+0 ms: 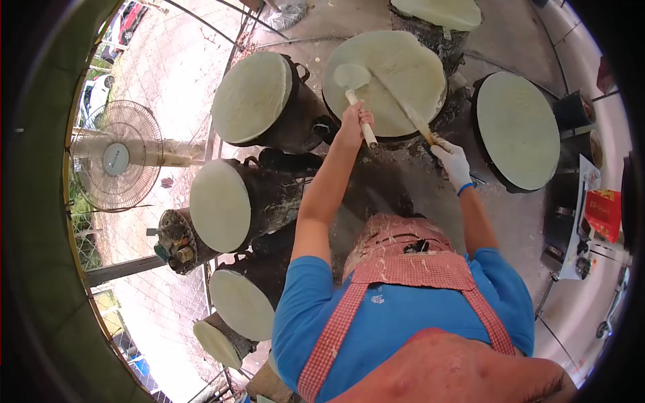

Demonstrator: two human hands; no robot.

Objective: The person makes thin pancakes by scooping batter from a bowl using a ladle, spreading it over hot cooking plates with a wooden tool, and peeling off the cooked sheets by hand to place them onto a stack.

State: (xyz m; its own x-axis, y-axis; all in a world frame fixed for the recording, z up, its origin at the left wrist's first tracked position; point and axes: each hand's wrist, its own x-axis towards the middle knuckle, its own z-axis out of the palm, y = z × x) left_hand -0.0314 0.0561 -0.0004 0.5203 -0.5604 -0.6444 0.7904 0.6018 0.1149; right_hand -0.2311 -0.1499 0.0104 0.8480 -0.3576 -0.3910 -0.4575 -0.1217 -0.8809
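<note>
My left hand (355,123), bare, is closed around the pale thick handle of a round-headed ladle (351,76). The ladle's head lies over the left part of a wide pale batter sheet (396,60) on a round griddle in front of me. My right hand (451,162), in a white glove with a blue band at the wrist, grips the near end of a long thin spatula (405,107). Its blade slants across the same sheet, and its far tip comes close to the ladle's head. Whether the blade is on or under the sheet, I cannot tell.
More round griddles on dark drum stoves carry pale sheets: one to the left (254,98), one to the right (519,131), and several others around me. A standing fan (115,159) is at the left by wire mesh. A red packet (603,213) sits at the right.
</note>
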